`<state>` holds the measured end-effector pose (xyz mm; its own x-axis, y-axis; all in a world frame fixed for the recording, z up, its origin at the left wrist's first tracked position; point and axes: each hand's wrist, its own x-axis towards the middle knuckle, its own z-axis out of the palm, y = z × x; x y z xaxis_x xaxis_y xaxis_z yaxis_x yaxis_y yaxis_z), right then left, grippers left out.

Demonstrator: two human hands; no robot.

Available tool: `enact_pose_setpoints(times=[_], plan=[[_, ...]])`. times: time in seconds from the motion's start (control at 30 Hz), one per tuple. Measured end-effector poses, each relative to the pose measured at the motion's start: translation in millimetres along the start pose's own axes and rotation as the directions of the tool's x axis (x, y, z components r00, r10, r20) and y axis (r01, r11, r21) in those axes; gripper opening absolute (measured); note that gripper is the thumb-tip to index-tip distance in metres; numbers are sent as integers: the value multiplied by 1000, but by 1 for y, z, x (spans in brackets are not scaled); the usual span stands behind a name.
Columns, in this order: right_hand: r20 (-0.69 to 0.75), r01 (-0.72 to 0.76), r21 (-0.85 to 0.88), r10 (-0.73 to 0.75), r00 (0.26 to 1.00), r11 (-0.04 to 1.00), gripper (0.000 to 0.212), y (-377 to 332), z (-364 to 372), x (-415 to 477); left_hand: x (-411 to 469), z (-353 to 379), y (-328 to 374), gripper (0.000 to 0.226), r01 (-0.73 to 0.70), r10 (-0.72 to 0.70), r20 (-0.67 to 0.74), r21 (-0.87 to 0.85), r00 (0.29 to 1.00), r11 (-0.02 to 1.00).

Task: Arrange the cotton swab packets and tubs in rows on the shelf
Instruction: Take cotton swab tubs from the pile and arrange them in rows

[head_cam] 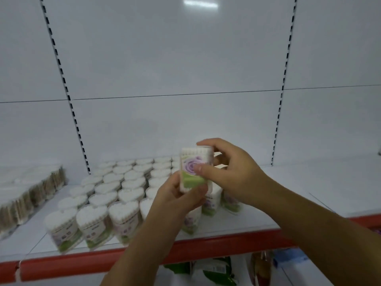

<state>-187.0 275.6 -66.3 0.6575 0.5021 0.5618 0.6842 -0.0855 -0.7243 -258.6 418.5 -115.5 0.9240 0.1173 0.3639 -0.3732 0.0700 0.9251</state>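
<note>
I hold a rectangular cotton swab tub (192,169) with a purple rose and green band label above the white shelf (257,221). My left hand (181,198) grips its lower end from below. My right hand (228,172) pinches its upper part, thumb on the label and fingers over the top. Under my hands stand a few matching rectangular tubs (212,200). To the left, heart-shaped swab tubs (115,188) stand in several rows running back to the wall. Flat clear swab packets (26,188) lie at the far left.
The shelf has a red front edge (206,251) and a white back panel with slotted uprights (76,120). The shelf surface to the right of the tubs is bare white. Green and white packages (216,269) sit on the shelf below.
</note>
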Motion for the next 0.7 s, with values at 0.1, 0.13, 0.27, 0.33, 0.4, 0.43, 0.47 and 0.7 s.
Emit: enact_pose_setpoints(times=[0.1, 0.13, 0.27, 0.33, 0.4, 0.43, 0.47, 0.7], plan=[[-131, -63, -116, 48, 990, 991, 51, 16, -18, -4, 19, -3, -5, 57, -67, 68, 10, 364, 998, 929], [-152, -115, -172, 89, 984, 978, 49, 23, -23, -10, 26, -9, -7, 57, -80, 100, -3, 588, 995, 805], [-109, -176, -279, 151, 983, 944, 43, 51, -11, -41, 55, -30, -23, 55, -112, -160, 147, 972, 976, 209], [-147, -139, -342, 93, 985, 929, 44, 52, -7, -49, 62, -33, -32, 53, -139, -294, 162, 986, 942, 96], [-208, -192, -402, 115, 971, 895, 47, 49, -9, -52, 66, -35, -37, 51, -188, -340, 185, 982, 922, 24], [-232, -216, -433, 124, 965, 875, 46, 49, -10, -55, 66, -35, -38, 51, -202, -348, 191, 979, 918, 3], [-245, -232, -462, 128, 961, 856, 45, 50, -10, -59, 66, -36, -39, 51, -207, -352, 193, 978, 916, -3], [-134, -147, -635, 79, 988, 759, 57, 67, 24, -65, 68, -39, -33, 50, -192, -433, 202, 979, 878, 68]])
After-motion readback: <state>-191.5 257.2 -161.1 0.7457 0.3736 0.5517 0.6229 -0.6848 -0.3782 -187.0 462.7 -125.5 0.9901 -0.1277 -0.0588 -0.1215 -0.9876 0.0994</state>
